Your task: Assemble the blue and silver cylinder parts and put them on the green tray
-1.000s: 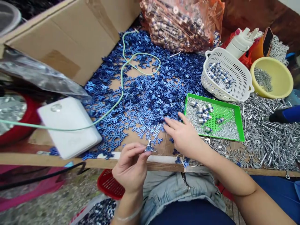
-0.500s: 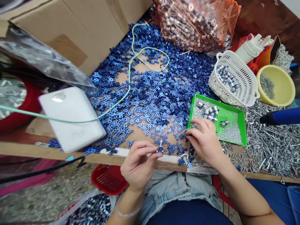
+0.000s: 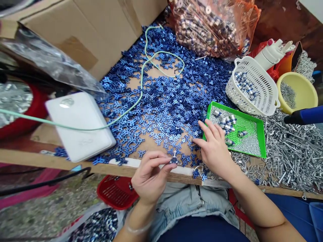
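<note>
The left hand (image 3: 150, 178) has a narrow grip on a small blue three-armed piece (image 3: 174, 161), just above the desk (image 3: 50, 158) edge, with its silver pin (image 3: 174, 153) pointing up, away from the person. The right hand (image 3: 214, 151) is open wide, near loose blue pieces (image 3: 164, 114) and beside a green tray (image 3: 261, 134).

Two hands were counted, the left hand (image 3: 150, 179) and the right hand (image 3: 214, 153). One green tray (image 3: 263, 134), one white basket (image 3: 252, 84), one yellow bowl (image 3: 301, 89) and one orange mesh bag (image 3: 251, 20) were logged; blue three-armed pieces (image 3: 161, 114) were too numerous to count.
</note>
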Demonstrator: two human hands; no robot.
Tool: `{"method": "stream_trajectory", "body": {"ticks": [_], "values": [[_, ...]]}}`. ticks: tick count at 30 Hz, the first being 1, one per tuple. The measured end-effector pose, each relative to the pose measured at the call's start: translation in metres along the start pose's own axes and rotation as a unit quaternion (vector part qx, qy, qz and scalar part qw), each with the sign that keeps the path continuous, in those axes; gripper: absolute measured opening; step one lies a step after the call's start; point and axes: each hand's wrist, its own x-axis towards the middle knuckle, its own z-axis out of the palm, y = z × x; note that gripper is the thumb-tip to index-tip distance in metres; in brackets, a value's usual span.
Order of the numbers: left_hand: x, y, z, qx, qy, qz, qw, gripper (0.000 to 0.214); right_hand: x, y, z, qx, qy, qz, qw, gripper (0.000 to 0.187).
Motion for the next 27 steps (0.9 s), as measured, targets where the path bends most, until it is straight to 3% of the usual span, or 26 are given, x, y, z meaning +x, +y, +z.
{"method": "stream_trajectory", "body": {"ticks": [7, 15, 19, 21, 22, 25, 27], "values": [[0.000, 0.001, -0.001, -0.003, -0.008, -0.001, 1.000, 0.018, 0.004, 0.007, -0.006, 0.030, 0.022, 0.051, 0.998, 0.016], [0.002, 0.003, 0.001, -0.011, -0.022, 0.013, 1.000, 0.021, 0.010, 0.002, 0.004, -0.015, -0.020, 0.043, 0.999, 0.006], [0.002, 0.003, 0.001, 0.015, -0.029, 0.028, 0.999, 0.017, 0.006, -0.001, -0.006, 0.109, 0.039, 0.085, 0.990, 0.002], [0.003, 0.007, 0.002, 0.048, -0.042, 0.053, 0.997, 0.015, -0.001, -0.004, -0.019, 0.261, 0.058, 0.143, 0.953, 0.005], [0.004, 0.009, 0.003, 0.070, -0.051, 0.072, 0.994, 0.014, -0.005, -0.007, -0.025, 0.353, 0.045, 0.174, 0.918, 0.006], [0.008, 0.022, 0.007, 0.137, -0.087, 0.150, 0.975, 0.010, -0.019, -0.017, -0.036, 0.581, -0.023, 0.238, 0.778, 0.011], [0.010, 0.032, 0.009, 0.169, -0.110, 0.198, 0.959, 0.007, -0.027, -0.023, -0.036, 0.640, -0.032, 0.265, 0.721, 0.011]]}}
